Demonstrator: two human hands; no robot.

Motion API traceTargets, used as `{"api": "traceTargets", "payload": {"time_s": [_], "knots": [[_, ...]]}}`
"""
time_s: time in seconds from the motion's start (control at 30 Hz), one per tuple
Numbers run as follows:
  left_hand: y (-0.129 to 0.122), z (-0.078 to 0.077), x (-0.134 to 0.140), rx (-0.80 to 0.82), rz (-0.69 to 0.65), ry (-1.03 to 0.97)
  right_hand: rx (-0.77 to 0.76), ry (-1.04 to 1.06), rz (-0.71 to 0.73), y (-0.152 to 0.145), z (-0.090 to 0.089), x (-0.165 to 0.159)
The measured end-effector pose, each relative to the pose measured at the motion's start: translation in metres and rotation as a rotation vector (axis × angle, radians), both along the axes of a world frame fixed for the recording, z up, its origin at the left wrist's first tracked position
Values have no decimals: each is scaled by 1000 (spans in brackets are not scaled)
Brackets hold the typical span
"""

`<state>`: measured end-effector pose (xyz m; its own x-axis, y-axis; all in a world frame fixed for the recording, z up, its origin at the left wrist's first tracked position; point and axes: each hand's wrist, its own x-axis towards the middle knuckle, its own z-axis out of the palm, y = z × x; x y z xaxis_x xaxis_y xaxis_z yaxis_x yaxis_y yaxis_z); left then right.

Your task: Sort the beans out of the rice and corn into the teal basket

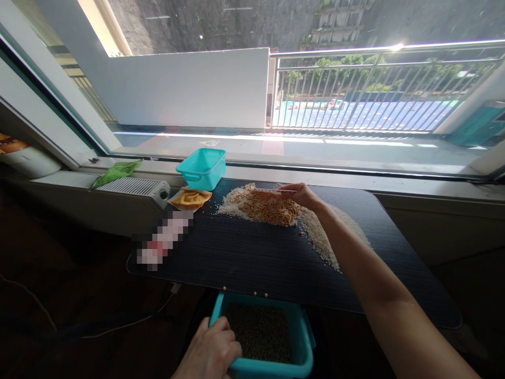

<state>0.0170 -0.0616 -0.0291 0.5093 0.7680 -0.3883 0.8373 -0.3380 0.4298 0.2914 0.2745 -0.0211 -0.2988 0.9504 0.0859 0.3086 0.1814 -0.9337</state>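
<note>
The left hand [216, 342], right hand [303, 195] and right forearm [371, 266] are bare.

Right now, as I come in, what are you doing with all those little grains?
The right hand holds a thin, straight thing at the yellow-orange kernels, heaped with white grains on the dark table. The left hand grips the rim of a teal tub below the table's near edge, with small, dark grains inside. Another teal tub stands near the window.

Radiator [114, 202], perhaps green cloth [118, 172], metal railing [362, 92]
</note>
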Motion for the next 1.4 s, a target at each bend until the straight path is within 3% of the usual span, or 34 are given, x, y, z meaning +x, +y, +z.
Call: {"api": "traceTargets", "payload": {"time_s": [0.23, 0.5, 0.93, 1.4], "knots": [[7, 9, 4, -101, 47, 42, -12, 2, 3, -3, -1, 0], [5, 16, 2, -53, 70, 20, -36, -14, 22, -8, -2, 1], [9, 18, -53, 13, 150, 129, -14, 3, 30, -6, -6, 2], [8, 19, -44, -17, 169, -43, -15, -18, 42, -6, -4, 3]]}}
